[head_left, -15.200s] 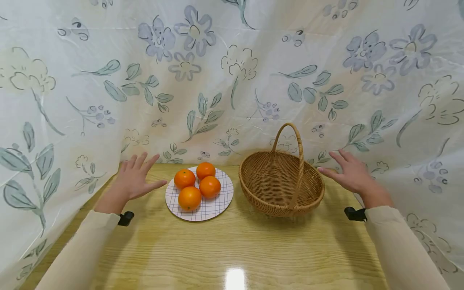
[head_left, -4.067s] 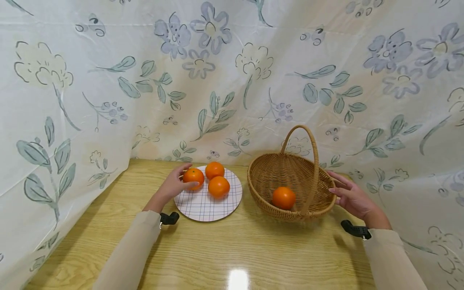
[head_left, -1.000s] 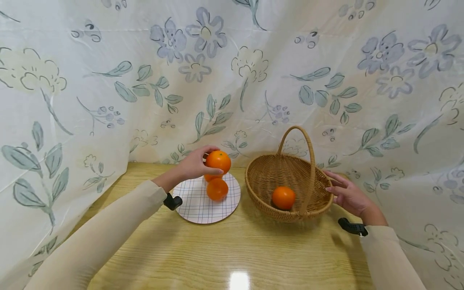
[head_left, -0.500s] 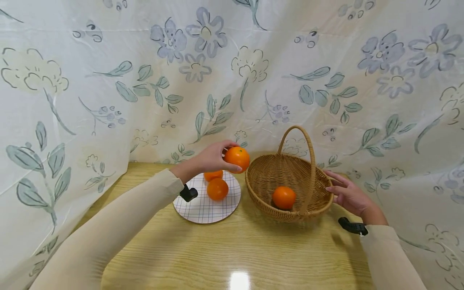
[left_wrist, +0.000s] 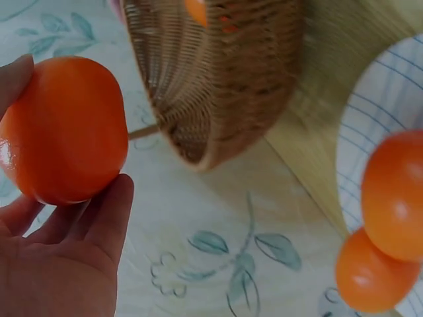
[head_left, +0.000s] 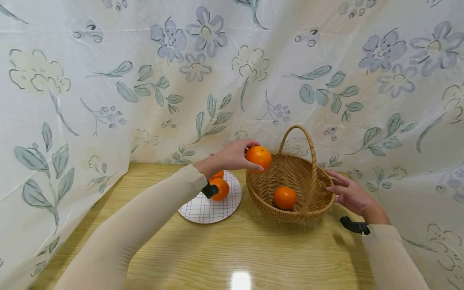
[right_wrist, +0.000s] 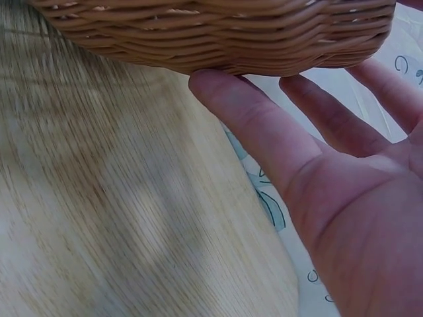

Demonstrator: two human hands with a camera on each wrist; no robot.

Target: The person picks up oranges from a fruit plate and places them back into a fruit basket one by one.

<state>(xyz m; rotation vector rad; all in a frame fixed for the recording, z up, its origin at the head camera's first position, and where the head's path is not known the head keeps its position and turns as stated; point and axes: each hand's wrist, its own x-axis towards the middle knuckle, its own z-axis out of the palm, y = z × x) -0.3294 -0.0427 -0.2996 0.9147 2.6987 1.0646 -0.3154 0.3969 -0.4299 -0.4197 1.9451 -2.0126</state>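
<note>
My left hand (head_left: pixel 235 156) holds an orange fruit (head_left: pixel 259 158) between thumb and fingers, above the left rim of the wicker basket (head_left: pixel 279 215). In the left wrist view the held fruit (left_wrist: pixel 71 131) fills the palm side of my left hand (left_wrist: pixel 59 271), apart from the basket (left_wrist: pixel 258 79). Another orange fruit (head_left: pixel 284 197) lies inside the basket. My right hand (head_left: pixel 357 198) is at the basket's right side; in the right wrist view the fingertips of my right hand (right_wrist: pixel 357 191) touch the underside of the wicker wall (right_wrist: pixel 231 39), fingers extended.
A round checked plate (head_left: pixel 206 213) left of the basket bears two orange fruits, the nearer one (head_left: pixel 220 189) partly behind my left wrist's black mount. The basket's tall handle (head_left: pixel 312 161) arches over its right part. A floral curtain (head_left: pixel 232 80) stands behind the wooden table (head_left: pixel 217 257).
My left hand has lifted one fruit off the plate and carried it right, to the basket's left rim. My right hand has stayed at the basket's side.
</note>
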